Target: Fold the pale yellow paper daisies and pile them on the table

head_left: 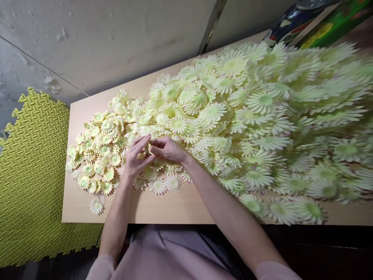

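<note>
A huge heap of pale yellow artificial daisy heads (233, 116) covers most of a light wooden table (163, 208). My left hand (135, 157) and my right hand (167, 149) meet over the left part of the heap. Both pinch one small yellow flower piece (147, 149) between their fingertips, fingers curled around it. Smaller daisies (96, 155) lie spread flat to the left of my hands, and a few loose ones (163, 183) rest just below them near the table's front.
A yellow-green foam floor mat (29, 175) lies left of the table. A concrete wall (101, 39) stands behind it. A dark printed can (291, 21) and a green box (335, 23) sit at the table's far right corner.
</note>
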`<state>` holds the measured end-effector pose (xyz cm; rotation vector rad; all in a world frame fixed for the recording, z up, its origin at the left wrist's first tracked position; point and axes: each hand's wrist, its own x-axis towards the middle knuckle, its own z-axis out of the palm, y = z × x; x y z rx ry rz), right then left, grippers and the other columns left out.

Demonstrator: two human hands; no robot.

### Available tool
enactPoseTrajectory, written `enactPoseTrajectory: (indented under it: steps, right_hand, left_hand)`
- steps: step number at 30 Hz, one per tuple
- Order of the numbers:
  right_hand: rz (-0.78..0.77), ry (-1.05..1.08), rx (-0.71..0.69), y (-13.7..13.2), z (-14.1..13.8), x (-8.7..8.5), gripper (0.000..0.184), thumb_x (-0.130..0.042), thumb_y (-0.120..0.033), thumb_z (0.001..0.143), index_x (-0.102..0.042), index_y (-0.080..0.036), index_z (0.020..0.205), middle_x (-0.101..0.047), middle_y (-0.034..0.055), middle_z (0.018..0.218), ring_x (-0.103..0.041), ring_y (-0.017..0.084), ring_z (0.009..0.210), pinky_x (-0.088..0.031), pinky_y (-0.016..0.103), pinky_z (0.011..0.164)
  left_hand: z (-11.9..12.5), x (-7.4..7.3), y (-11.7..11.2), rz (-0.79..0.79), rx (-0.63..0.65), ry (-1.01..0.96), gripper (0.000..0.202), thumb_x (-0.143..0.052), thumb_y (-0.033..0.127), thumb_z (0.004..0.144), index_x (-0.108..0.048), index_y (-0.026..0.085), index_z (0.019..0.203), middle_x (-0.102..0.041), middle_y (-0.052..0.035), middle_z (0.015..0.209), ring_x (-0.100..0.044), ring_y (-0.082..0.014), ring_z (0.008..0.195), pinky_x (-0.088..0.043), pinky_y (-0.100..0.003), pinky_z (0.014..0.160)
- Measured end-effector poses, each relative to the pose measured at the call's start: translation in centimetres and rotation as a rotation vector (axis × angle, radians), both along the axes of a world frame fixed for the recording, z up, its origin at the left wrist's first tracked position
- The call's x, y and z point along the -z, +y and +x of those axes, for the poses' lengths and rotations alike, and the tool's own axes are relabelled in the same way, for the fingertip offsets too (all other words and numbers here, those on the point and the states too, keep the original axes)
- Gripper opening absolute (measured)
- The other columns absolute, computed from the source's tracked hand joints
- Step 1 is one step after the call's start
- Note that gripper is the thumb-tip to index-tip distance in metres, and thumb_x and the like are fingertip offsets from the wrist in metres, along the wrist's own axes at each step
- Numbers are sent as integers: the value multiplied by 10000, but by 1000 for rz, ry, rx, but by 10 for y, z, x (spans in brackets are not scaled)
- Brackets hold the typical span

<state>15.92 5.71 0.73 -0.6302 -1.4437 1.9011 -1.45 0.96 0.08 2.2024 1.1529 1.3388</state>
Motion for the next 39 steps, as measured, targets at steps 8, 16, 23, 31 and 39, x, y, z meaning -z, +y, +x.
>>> enactPoseTrajectory:
  steps: [8, 16, 23, 31, 39]
  right_hand:
    - [-126, 130, 189, 5, -6, 21, 255, -884, -320, 635, -802, -214, 852, -760, 12, 762, -664, 118, 605, -555, 236, 536]
    - [-74, 96, 231, 1, -7, 16, 293, -850, -422, 679, -801, -218, 883, -752, 10, 763, -683, 138, 625, -600, 278, 623]
    - [47, -83, 49, -1, -1, 3, 479, -713, -639, 738, -748, -173, 843, -744, 51, 791, -722, 193, 760, -601, 319, 713]
    - [-92, 91, 68, 1, -4, 12, 388, -884, -378, 632, -761, -201, 953, -761, 39, 917, -719, 171, 815, -600, 302, 748]
    - [-171, 214, 314, 6, -6, 20, 260, -924, -274, 567, -782, -208, 774, -752, -11, 725, -667, 80, 625, -547, 179, 610]
  left_hand:
    - [-5, 4, 1, -14, -26, -55, 707, -781, 298, 774, -498, 329, 1422, -618, -85, 1383, -575, -262, 1290, -497, -502, 1088]
    - [-2, 6, -3, -65, -73, -74, 573, -675, 163, 853, -533, 255, 1400, -644, -102, 1356, -641, -236, 1230, -540, -437, 1079]
    - [-2, 10, -1, 24, -66, -83, 576, -588, -6, 828, -588, 254, 1342, -665, -68, 1332, -653, -191, 1211, -570, -370, 1034]
    - [3, 8, 5, 150, 9, 16, 704, -645, 65, 846, -429, 307, 1471, -539, -73, 1477, -513, -237, 1373, -503, -462, 1128]
    - [-5, 13, 5, -7, 35, -140, 907, -808, 288, 738, -345, 296, 1518, -482, -128, 1514, -562, -297, 1320, -566, -443, 1045]
